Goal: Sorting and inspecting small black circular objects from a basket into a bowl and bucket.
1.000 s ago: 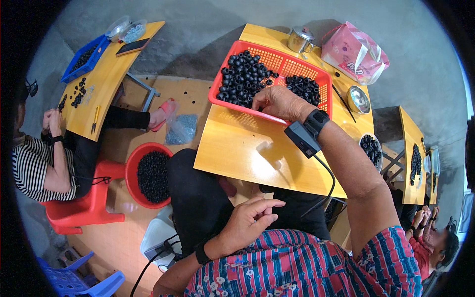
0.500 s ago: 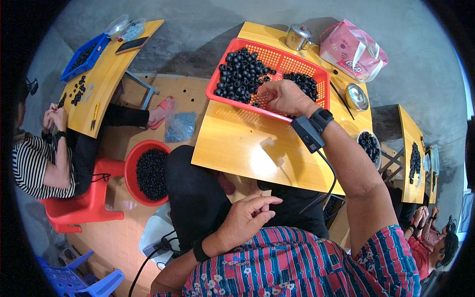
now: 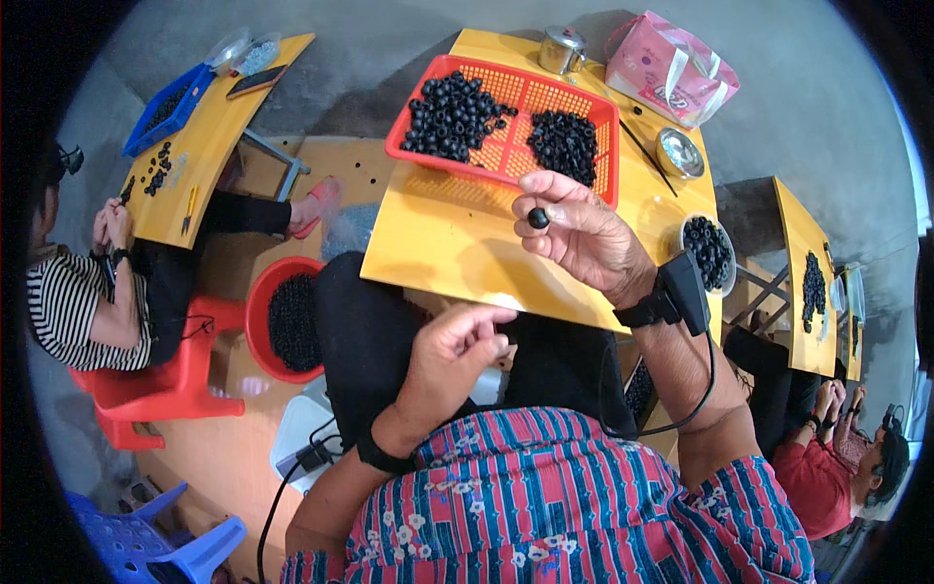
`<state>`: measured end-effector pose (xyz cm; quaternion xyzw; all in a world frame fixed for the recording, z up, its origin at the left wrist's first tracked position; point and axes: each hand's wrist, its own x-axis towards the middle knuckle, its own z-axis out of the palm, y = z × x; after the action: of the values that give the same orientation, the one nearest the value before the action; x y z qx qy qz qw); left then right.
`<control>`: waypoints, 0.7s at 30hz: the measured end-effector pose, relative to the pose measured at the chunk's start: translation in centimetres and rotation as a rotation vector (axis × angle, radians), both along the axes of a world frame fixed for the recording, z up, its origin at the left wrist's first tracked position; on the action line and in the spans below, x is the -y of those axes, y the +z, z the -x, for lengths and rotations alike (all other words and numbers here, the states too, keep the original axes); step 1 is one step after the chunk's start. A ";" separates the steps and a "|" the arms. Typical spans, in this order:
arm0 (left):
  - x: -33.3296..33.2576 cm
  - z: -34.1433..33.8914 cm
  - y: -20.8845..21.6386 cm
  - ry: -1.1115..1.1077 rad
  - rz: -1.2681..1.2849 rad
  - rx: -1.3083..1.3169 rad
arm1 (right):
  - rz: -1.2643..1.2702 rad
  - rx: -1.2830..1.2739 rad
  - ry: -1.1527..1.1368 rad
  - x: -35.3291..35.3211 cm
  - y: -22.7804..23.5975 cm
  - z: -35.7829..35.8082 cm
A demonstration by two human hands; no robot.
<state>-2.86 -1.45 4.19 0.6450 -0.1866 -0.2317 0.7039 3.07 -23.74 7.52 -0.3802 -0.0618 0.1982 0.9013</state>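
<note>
Over the near part of the yellow table (image 3: 457, 253), my right hand (image 3: 595, 238) is raised, pinching a small round black piece (image 3: 538, 218) between thumb and fingertips. In front of my body, close to the table's near edge, my left hand (image 3: 449, 362) has its index finger stretched out and its thumb apart; I see nothing in it. Beyond my right hand stands a red basket (image 3: 506, 178) with lattice walls and a divider. Round hollow black pieces (image 3: 452, 122) lie heaped in its left side, and more small black parts (image 3: 564, 144) fill its right side.
A bowl of black pieces (image 3: 708, 248) stands on my right, near an empty metal bowl (image 3: 679, 154), a dark stick (image 3: 650, 159), a metal cup (image 3: 562, 51) and a pink bag (image 3: 671, 73). A red tub (image 3: 261, 341) sits on the floor left. Other people work at both side tables.
My right hand has come out of the basket toward me, now with a round black piece in its fingers. My left hand has risen slightly toward the table edge. The view has shifted a little.
</note>
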 end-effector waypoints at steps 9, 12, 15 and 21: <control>1.5 0.4 1.9 0.153 0.180 0.140 | -0.107 -0.104 0.091 -1.7 -0.9 5.7; 1.7 0.3 1.4 0.151 0.178 0.138 | -0.021 -0.154 0.062 -1.9 -0.6 6.8; 1.9 0.5 1.5 0.113 0.139 0.220 | 0.032 -0.190 0.044 -1.6 -0.9 7.6; 2.4 1.1 1.3 0.119 0.019 0.213 | 0.062 -0.207 0.019 -1.5 -1.3 8.7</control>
<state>-3.97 -3.82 5.54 0.6690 -0.2241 -0.1180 0.6988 -5.62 -22.21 6.25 -0.3847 0.0342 0.2466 0.8888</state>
